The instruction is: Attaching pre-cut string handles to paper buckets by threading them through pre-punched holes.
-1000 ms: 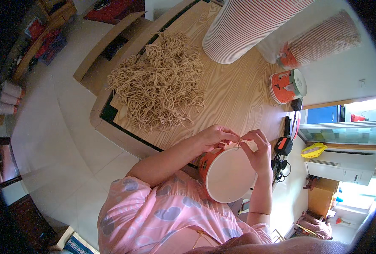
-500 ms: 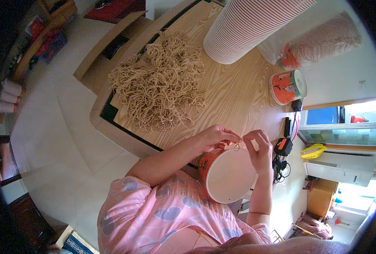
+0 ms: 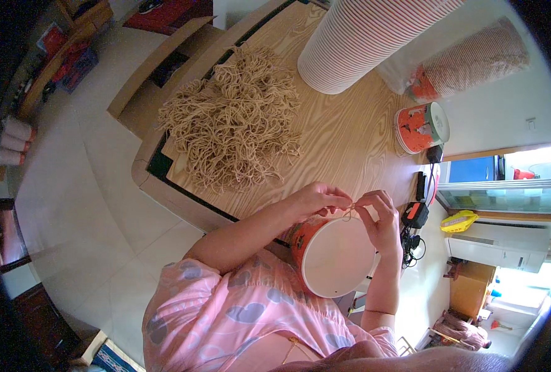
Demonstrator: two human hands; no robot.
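Bucket | hands pinching cord at rim | tabletop edge close | bare wood beyond

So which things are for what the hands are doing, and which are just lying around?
Being used, or likely part of it:
- thin cord, pinched by left hand and right hand
- tub below it
- tan cord pile
- tall tub stack

Probably just lying around:
- yellow bag
- black cables

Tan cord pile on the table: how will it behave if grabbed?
The tan cord pile is probably floppy: its thin strands bend in loose curls. Grabbing some likely drags neighbours, as strands cross and overlap. Rolling seems unlikely; it lies spread out.
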